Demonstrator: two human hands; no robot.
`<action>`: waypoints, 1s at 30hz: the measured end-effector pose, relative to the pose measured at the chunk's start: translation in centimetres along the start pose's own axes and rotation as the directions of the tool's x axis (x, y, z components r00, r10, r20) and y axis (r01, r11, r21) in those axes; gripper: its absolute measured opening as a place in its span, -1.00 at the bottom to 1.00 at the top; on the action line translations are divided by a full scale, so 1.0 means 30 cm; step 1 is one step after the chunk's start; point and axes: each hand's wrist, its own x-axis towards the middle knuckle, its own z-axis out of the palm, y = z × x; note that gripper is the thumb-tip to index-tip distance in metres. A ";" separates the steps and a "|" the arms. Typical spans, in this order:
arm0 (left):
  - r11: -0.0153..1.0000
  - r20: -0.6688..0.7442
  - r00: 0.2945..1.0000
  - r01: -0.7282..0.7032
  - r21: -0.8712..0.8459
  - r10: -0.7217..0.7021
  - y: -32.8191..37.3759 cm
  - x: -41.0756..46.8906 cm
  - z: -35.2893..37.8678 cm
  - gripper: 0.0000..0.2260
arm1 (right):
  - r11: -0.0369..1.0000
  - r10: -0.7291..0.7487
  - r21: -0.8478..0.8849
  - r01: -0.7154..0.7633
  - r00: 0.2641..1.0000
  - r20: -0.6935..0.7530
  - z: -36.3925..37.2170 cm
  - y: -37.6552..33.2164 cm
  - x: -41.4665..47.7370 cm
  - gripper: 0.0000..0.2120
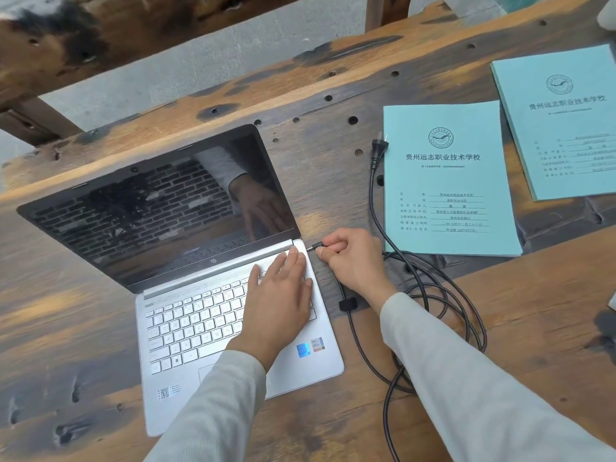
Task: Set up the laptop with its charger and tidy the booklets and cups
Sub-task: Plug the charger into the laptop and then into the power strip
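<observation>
A silver laptop (186, 331) stands open on the wooden table (533, 328), its screen dark. My left hand (280, 298) lies flat on the right side of the keyboard, fingers spread. My right hand (353, 258) pinches the charger's small plug (316, 245), whose tip sits just off the laptop's right edge near the hinge. The black charger cable (443, 295) loops on the table to the right, and its wall plug (380, 150) lies beside a teal booklet (450, 181). A second teal booklet (563, 121) lies at the far right. No cups are clearly visible.
A heavy wooden beam (100, 38) crosses behind the table's far edge. The tabletop has many small holes and dark knots. A pale object (608, 11) shows at the top right corner, cut off by the frame.
</observation>
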 end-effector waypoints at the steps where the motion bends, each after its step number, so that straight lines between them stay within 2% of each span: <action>1: 1.000 -0.005 1.000 -0.001 -0.001 0.001 0.000 0.000 0.001 -0.57 | 1.000 -0.009 -0.004 0.009 1.000 0.002 -0.001 0.001 0.000 -0.89; 13: 1.000 -0.002 1.000 0.014 -0.001 -0.014 0.003 0.001 0.010 -0.55 | 0.998 -0.004 -0.058 0.005 1.000 0.016 -0.002 -0.020 -0.006 -0.87; 22: 1.000 -0.005 1.000 0.016 0.000 -0.016 0.006 -0.002 0.013 -0.54 | 0.999 0.038 0.006 -0.038 0.998 -0.046 0.016 -0.011 -0.019 -0.89; 30: 1.000 -0.010 1.000 0.020 -0.006 -0.020 0.007 0.000 0.017 -0.55 | 0.999 0.037 0.019 -0.037 0.999 -0.036 0.013 -0.015 -0.023 -0.88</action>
